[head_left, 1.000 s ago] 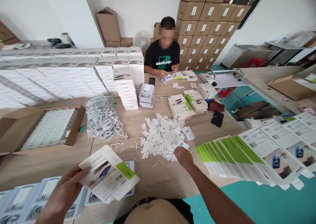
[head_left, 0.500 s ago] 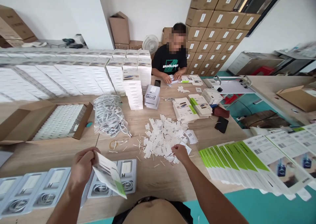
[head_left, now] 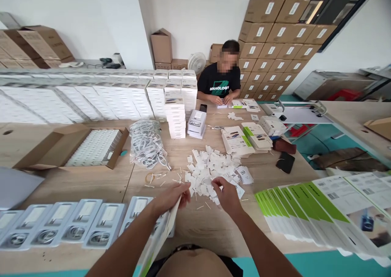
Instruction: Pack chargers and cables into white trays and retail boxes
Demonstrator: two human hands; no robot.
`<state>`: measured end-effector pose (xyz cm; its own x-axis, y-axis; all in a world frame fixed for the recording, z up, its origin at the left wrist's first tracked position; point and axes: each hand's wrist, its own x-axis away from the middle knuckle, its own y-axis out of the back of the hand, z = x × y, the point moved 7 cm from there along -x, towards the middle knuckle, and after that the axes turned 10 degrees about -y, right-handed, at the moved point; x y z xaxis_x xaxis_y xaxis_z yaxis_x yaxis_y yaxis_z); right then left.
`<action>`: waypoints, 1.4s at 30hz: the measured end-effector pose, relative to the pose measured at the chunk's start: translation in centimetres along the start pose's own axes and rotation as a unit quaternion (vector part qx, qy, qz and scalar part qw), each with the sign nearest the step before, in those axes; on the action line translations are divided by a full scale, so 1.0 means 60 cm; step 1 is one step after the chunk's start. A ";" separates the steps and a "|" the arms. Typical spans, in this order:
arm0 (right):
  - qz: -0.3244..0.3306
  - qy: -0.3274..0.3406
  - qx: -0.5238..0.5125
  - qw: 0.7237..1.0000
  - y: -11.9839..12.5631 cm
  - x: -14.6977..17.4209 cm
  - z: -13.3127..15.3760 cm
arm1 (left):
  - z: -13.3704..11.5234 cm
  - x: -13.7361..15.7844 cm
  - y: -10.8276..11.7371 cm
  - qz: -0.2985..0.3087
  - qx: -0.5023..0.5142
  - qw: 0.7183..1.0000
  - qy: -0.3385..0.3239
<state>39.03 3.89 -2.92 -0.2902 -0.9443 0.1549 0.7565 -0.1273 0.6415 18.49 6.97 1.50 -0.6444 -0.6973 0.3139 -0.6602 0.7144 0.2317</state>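
My left hand [head_left: 172, 197] is closed on the upper edge of a flat white-and-green packaging box [head_left: 163, 238], which hangs tilted toward my body, edge-on to me. My right hand [head_left: 226, 196] is at the near side of a heap of small white paper pieces [head_left: 210, 165], thumb and forefinger pinched together. Whatever is between those fingertips is too small to make out. Below my left forearm sit plastic trays [head_left: 105, 224] in a row, holding white adapters and coiled cables; the box and arm partly cover the last ones.
A bag of cables [head_left: 146, 142] and an open carton of white pieces [head_left: 94, 146] lie to the left. White boxes [head_left: 119, 97] are stacked behind. Flat green-and-white boxes [head_left: 299, 212] fan out at right. A co-worker [head_left: 220, 81] handles something white across the table.
My left hand has swung right with the flat box, close to the heap, and the box has turned edge-on. My right hand remains at the heap. The view has shifted left.
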 end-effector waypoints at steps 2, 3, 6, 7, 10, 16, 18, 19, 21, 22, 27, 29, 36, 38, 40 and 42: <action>-0.004 0.064 -0.041 0.997 0.003 0.029 0.060 | 0.000 -0.002 -0.016 0.021 0.058 0.998 0.002; 0.006 0.075 -0.077 0.994 0.003 0.040 0.082 | -0.003 -0.001 -0.018 0.023 0.082 0.996 -0.002; 0.088 0.014 -0.219 0.972 -0.009 0.057 0.114 | -0.024 0.013 -0.008 0.008 0.106 0.994 -0.032; 0.126 -0.008 -0.260 0.957 -0.017 0.061 0.120 | -0.033 0.021 -0.003 0.005 0.099 0.994 -0.044; 0.223 -0.027 -0.314 0.922 -0.036 0.074 0.141 | -0.059 0.044 0.009 -0.014 0.051 0.996 -0.065; 0.179 0.047 -0.231 0.955 -0.010 0.094 0.179 | -0.090 0.071 0.015 -0.003 -0.073 0.994 -0.080; 0.107 0.106 -0.170 0.974 0.011 0.101 0.198 | -0.097 0.075 0.021 -0.018 -0.129 0.988 -0.081; 0.074 0.135 -0.141 0.978 0.020 0.105 0.207 | -0.101 0.076 0.023 -0.026 -0.156 0.984 -0.082; 0.037 0.177 -0.096 0.979 0.027 0.114 0.223 | -0.110 0.079 0.023 -0.032 -0.201 0.975 -0.090; 0.031 0.188 -0.081 0.978 0.027 0.117 0.228 | -0.115 0.080 0.020 -0.028 -0.218 0.971 -0.097; 0.049 0.208 -0.062 0.975 0.014 0.124 0.238 | -0.131 0.086 0.007 0.012 -0.278 0.951 -0.136; 0.051 0.214 -0.055 0.974 0.011 0.125 0.239 | -0.128 0.087 0.008 0.023 -0.298 0.945 -0.137; 0.050 0.212 -0.085 0.972 0.015 0.125 0.242 | -0.112 0.082 0.013 0.048 -0.291 0.948 -0.123; 0.048 0.197 -0.092 0.975 0.014 0.121 0.237 | -0.111 0.081 0.012 0.048 -0.285 0.950 -0.117; 0.044 0.179 -0.096 0.978 0.013 0.115 0.231 | -0.111 0.080 0.013 0.043 -0.282 0.952 -0.109; 0.048 0.162 -0.101 0.980 0.009 0.110 0.223 | -0.112 0.080 0.012 0.040 -0.281 0.953 -0.104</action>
<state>29.66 1.64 8.51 -0.0360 -0.9975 -0.0607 0.8817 -0.0603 0.4680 17.51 4.53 9.37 -0.7851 -0.5939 0.1758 -0.3319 0.6431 0.6901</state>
